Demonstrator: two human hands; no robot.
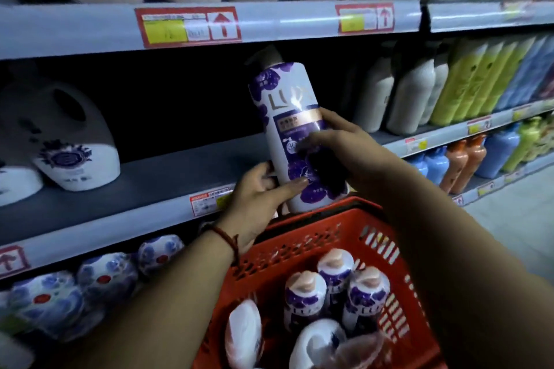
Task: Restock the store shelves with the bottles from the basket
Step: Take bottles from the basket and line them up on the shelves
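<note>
A purple-and-white bottle (295, 135) is held upright above the red basket (386, 252), level with the bare middle shelf (135, 186). Left hand (263, 192) grips its base, right hand (335, 144) wraps its middle. Several bottles (335, 287) wait in the basket; restocking looks barely begun.

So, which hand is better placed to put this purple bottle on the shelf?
Probably the right hand: it wraps the middle of the bottle. The left hand grips its base, which must land on the shelf.
</note>
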